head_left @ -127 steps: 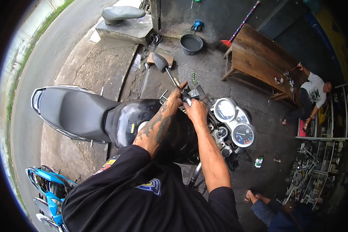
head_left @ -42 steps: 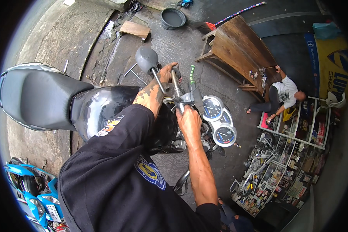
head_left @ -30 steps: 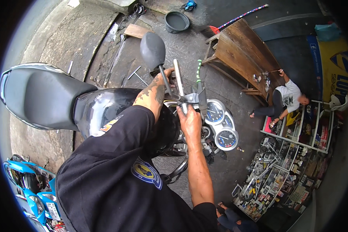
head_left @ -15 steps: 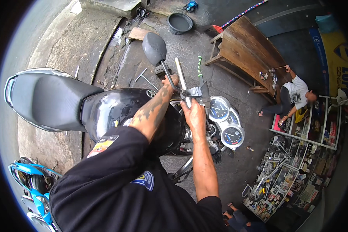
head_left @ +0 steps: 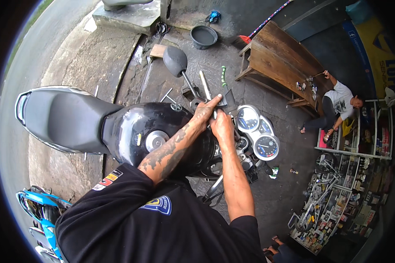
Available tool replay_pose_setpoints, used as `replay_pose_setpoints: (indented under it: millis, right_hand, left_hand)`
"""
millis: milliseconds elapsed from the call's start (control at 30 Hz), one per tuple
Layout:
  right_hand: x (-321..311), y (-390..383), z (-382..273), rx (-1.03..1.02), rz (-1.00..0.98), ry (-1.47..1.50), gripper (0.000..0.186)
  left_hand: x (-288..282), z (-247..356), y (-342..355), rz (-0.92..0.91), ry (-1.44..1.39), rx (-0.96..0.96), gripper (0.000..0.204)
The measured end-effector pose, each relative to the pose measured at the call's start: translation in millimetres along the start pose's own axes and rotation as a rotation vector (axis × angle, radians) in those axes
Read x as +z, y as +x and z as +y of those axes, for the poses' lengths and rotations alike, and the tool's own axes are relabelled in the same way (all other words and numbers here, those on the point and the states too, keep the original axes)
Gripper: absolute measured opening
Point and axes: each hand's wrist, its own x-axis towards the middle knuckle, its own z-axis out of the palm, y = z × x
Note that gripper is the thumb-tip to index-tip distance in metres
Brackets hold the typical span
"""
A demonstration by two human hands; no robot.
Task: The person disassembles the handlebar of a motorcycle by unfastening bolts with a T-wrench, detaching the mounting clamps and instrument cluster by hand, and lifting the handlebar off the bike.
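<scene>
I lean over a black motorcycle whose tank (head_left: 127, 127) lies below my arms. My left hand (head_left: 205, 110), at the end of a tattooed forearm, closes around the handlebar (head_left: 204, 83) close to the mirror stem, thumb stretched along the top. Just beside it, nearer the middle of the bar, my right hand (head_left: 223, 127) is also closed on the handlebar; its fingertips are hidden. Bare metal shows at the bar's far end. A grey mirror (head_left: 175, 61) rises past my left hand. Right of my hands sit round gauges (head_left: 265, 147).
A T-handle wrench (head_left: 166, 94) lies beyond the tank. Farther off are a black basin (head_left: 203, 37) and a wooden bench (head_left: 272, 61). A person (head_left: 338, 105) sits by shelves of parts (head_left: 333, 193) at right. A blue motorcycle (head_left: 41, 204) stands at lower left.
My left hand has slid inward from near the mirror's base to beside my right hand. My right hand keeps its place on the bar. The view has shifted slightly.
</scene>
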Motion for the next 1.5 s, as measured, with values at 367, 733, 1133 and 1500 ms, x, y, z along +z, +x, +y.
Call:
replay_pose_setpoints:
  millis: [367,733,1133,1500]
  right_hand:
    - [-6,-42,-10,0.005,-0.001,-0.044,0.027]
    - [-24,-72,-3,0.02,-0.011,-0.11,0.026]
    - [-34,-83,3,0.0,-0.017,-0.152,0.024]
    - [-40,-85,10,0.02,-0.037,-0.1,0.025]
  left_hand:
    - [-7,2,53,0.131,0.03,-0.004,0.048]
    - [0,1,88,0.122,-0.013,-0.042,0.044]
    - [4,-3,116,0.106,0.05,-0.049,0.05]
    - [-1,10,99,0.37,0.99,0.403,0.06]
